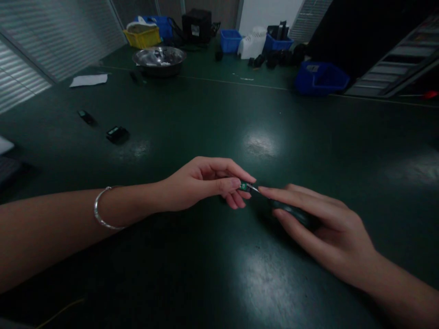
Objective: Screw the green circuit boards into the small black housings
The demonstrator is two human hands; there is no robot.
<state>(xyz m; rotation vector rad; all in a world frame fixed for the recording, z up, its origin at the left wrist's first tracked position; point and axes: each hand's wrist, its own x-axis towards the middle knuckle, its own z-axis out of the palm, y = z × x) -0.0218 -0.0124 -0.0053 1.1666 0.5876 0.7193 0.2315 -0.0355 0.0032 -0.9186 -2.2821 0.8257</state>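
Between the thumb and fingers of my left hand (209, 183) is a small green circuit board (244, 186) in a dark casing, mostly covered by the fingers. My right hand (329, 228) grips a screwdriver (291, 211) with a thick dark handle, its index finger stretched along toward the metal shaft. The shaft points left, and its tip meets the right end of the circuit board; the exact contact is too small to make out. Both hands are just above the dark green tabletop (212, 119).
Two small black parts with green faces, one block-shaped (116, 133) and one slimmer (85, 117), lie at the left. Farther back are a metal bowl (159, 71), white paper (89, 80), a yellow bin (142, 37) and a blue bin (320, 81). A thin yellow strand (61, 311) lies at lower left.
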